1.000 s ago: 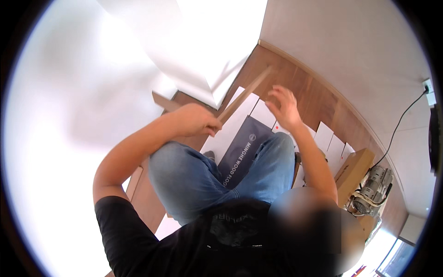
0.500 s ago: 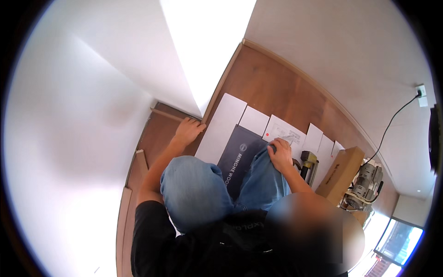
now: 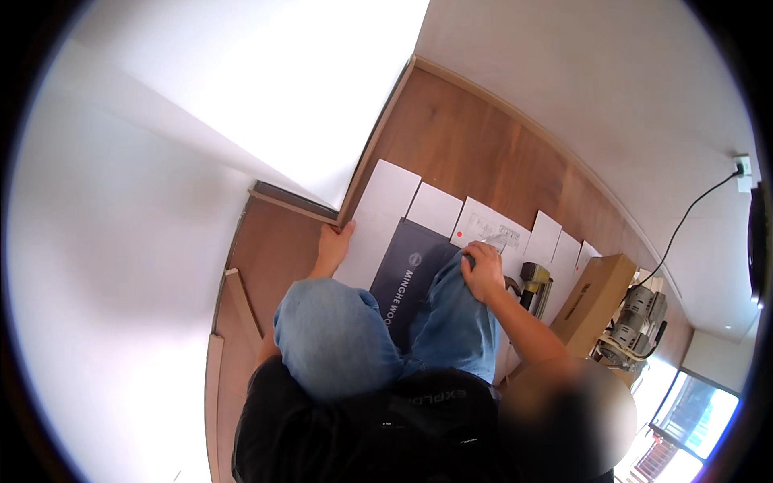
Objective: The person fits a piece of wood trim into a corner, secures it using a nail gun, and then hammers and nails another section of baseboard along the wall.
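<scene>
"Where's the left hand?"

"Down at the wall corner, where the short skirting strip and the long skirting strip meet. Its thumb and fingers stand apart, right by the strip ends."

"Is it pinching them?"

"I can't tell; the contact is too small to make out."

"And the right hand?"

"Resting on the jeans over the right knee, fingers loosely spread and bent, nothing in them."

"How do the strips lie?"

"Both along the foot of the white walls, with a dark gap showing behind. A loose wooden strip lies on the brown floor, left of the knees."

"What's under the person?"

"White cardboard sheets and a dark grey printed sheet."

"Anything on the right?"

"A nail gun beside the right forearm, then a long cardboard box and a grey machine just beyond it."
</scene>
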A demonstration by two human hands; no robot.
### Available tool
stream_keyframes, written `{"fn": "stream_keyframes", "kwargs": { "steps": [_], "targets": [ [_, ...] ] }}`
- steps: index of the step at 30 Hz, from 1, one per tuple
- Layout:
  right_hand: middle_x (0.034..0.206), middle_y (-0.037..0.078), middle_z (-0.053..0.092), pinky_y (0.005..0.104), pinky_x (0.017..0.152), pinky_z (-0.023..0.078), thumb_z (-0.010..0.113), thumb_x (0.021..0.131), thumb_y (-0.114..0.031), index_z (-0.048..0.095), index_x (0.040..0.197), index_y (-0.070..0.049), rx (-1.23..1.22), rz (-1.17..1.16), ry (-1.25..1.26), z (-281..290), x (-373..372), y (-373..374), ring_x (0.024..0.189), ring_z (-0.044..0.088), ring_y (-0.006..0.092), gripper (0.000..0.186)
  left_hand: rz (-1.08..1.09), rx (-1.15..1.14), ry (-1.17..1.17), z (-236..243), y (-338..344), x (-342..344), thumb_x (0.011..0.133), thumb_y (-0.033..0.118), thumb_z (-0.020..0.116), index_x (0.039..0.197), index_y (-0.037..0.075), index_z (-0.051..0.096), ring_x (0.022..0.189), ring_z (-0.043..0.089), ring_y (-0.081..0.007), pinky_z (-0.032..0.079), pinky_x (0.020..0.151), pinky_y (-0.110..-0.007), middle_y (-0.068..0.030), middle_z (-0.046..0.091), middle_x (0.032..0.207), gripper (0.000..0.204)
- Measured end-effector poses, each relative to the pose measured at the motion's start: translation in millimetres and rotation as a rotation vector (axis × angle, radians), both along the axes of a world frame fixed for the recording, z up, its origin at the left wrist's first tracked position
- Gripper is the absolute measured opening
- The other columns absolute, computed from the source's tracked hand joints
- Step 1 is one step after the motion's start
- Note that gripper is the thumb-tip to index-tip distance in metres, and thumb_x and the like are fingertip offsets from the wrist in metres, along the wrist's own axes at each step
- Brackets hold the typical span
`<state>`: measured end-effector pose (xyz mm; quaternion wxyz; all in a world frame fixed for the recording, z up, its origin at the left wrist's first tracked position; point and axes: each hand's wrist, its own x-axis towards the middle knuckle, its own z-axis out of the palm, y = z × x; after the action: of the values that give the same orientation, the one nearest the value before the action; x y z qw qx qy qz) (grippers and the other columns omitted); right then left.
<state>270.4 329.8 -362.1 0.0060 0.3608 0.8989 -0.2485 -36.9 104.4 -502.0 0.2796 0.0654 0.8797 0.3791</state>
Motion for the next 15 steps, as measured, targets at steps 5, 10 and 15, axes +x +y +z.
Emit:
{"fn": "stream_keyframes", "kwargs": {
  "steps": [5, 10, 15],
  "targets": [
    [0.128, 0.008, 0.066, 0.0458, 0.111, 0.042, 0.067, 0.092, -0.019, 0.073, 0.111, -0.012, 0.007, 0.001, 0.030, -4, 12, 4, 0.128, 0.055, 0.0325, 0.020, 0.145, 0.126, -0.210, -9, 18, -11, 0.092, 0.054, 0.075, 0.103, -0.009, 0.060, 0.092, 0.073, -0.0360, 0.056, 0.084, -0.044, -0.0236, 0.072, 0.091, 0.066],
    [0.129, 0.011, 0.066, 0.0456, 0.111, 0.043, 0.066, 0.093, -0.016, 0.073, 0.112, -0.011, -0.026, 0.049, 0.078, -10, 9, 8, 0.127, 0.056, 0.0343, 0.021, 0.015, 0.075, -0.075, -23, 17, -34, 0.096, 0.054, 0.069, 0.112, -0.014, 0.059, 0.099, 0.072, -0.0443, 0.055, 0.089, -0.049, -0.0309, 0.072, 0.098, 0.071],
    [0.130, 0.009, 0.066, 0.0466, 0.110, 0.044, 0.067, 0.093, -0.017, 0.073, 0.111, -0.012, -0.008, 0.044, 0.078, -16, 18, 11, 0.126, 0.057, 0.0332, 0.020, -0.084, -0.083, 0.078, -6, 24, -22, 0.100, 0.058, 0.060, 0.119, -0.016, 0.055, 0.109, 0.068, -0.0520, 0.053, 0.094, -0.053, -0.0386, 0.069, 0.111, 0.076]
  ]
}}
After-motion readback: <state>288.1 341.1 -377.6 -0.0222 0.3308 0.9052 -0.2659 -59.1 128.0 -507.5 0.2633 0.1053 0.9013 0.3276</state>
